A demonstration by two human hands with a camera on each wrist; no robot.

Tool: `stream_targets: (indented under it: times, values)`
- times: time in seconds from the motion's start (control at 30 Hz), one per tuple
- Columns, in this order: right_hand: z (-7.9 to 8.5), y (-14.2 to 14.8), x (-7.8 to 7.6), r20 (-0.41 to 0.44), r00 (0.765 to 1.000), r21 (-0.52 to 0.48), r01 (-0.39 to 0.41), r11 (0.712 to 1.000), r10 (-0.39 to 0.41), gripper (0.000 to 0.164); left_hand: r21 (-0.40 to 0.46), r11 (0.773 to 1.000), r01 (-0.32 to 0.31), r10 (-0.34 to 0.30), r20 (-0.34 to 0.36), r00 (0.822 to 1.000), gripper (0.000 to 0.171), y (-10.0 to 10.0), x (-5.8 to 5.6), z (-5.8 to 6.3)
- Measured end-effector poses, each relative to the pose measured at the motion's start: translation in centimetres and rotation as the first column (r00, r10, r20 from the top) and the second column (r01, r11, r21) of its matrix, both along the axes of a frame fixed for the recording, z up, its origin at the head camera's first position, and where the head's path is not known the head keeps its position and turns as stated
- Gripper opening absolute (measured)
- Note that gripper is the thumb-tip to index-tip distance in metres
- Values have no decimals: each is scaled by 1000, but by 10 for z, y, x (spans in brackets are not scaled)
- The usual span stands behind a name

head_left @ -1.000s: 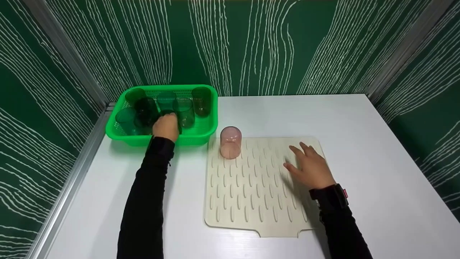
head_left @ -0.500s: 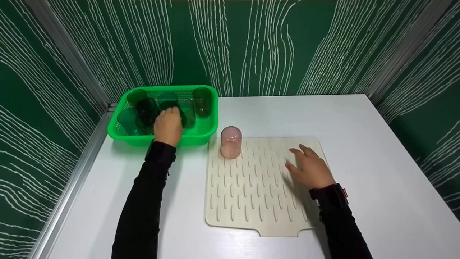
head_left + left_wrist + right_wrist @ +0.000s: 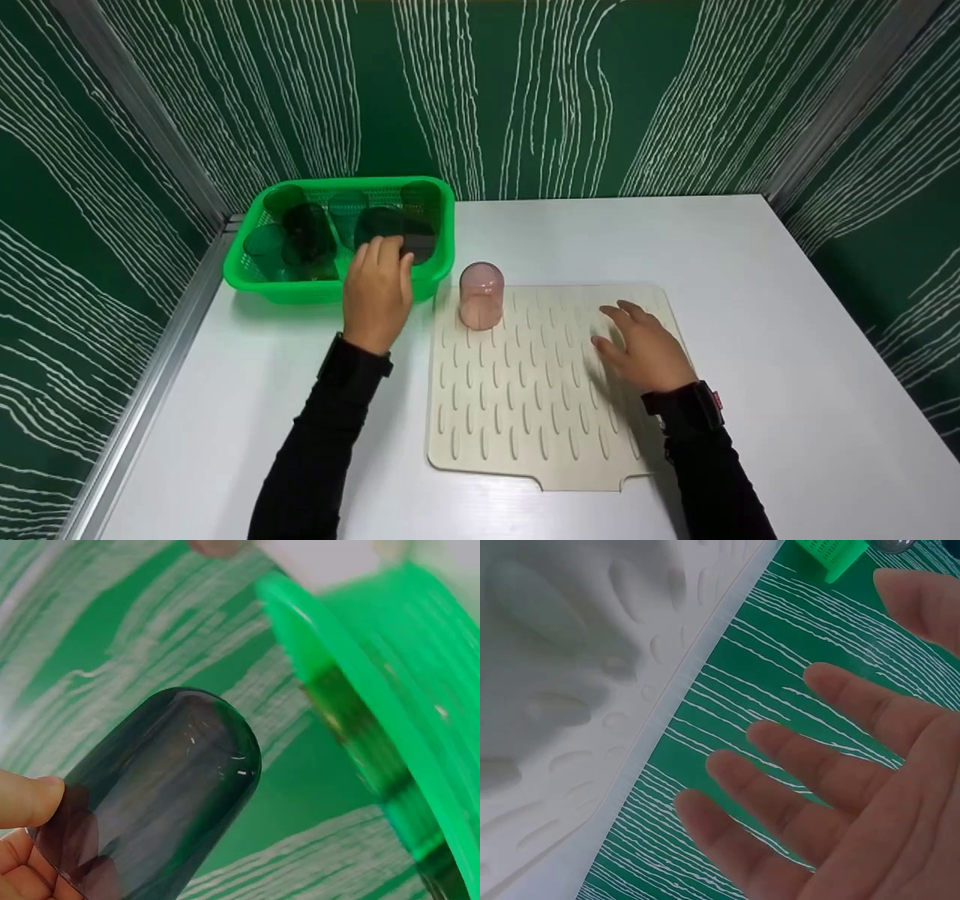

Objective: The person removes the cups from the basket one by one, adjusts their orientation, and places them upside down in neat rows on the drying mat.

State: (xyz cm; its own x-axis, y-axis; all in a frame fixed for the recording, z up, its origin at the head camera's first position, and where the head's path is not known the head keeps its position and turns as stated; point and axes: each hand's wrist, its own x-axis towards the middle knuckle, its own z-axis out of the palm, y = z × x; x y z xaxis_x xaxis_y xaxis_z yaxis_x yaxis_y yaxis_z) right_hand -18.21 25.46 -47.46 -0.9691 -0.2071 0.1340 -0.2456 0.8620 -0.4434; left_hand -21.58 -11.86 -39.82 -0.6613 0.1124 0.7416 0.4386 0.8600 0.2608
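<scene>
My left hand (image 3: 377, 292) pinches a dark tinted glass (image 3: 161, 795) near its rim, thumb on one side and fingers on the other. In the head view that glass lies sideways over the right front of the green basket (image 3: 337, 291), its closed end pointing away. Several other tinted glasses, such as a teal one (image 3: 266, 251) and a black one (image 3: 307, 229), stand in the basket. A pink glass (image 3: 481, 296) sits upside down on the cream drying mat (image 3: 525, 390). Above the mat's right side hovers my right hand (image 3: 651, 351), fingers spread, holding nothing.
A white table (image 3: 600, 240) carries the mat and the basket. Green walls (image 3: 510, 97) with white wavy lines enclose its back and sides, and a metal rail (image 3: 150, 352) runs along the left.
The left hand has lifted the dark glass up from among the others and moved to the right, towards the basket's near right corner. The right hand stays almost still.
</scene>
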Motion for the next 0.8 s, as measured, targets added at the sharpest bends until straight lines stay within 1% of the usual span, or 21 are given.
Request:
stream_targets:
  times: [0.1,0.2,0.3,0.37,0.47,0.57,0.67,0.8]
  values:
    - [1,-1,0,-13,1000,2,3,1000,-3,57,86,994,66,-65,-20,998,20,11,13,-5]
    - [2,-2,0,-31,1000,-1,2,1000,-2,58,171,978,123,-120,-25,992,20,21,23,-13]
    - [2,-4,0,-45,999,-8,-6,1000,5,59,254,952,172,-175,-10,985,18,29,32,-23]
    - [3,-5,0,-55,998,-16,-10,1000,9,59,318,925,209,-223,8,975,18,34,37,-30]
    - [4,-6,0,-84,996,-33,-16,999,13,60,405,877,256,-305,60,950,18,42,41,-39]
    - [4,-8,0,-119,993,-47,-27,999,22,62,470,837,282,-378,123,918,18,49,41,-48]
    - [3,-11,1,-146,988,-69,-52,996,41,65,513,810,285,-423,174,889,18,55,41,-56]
    - [2,-15,4,-191,979,-92,-89,992,70,69,559,774,297,-477,207,854,19,64,42,-64]
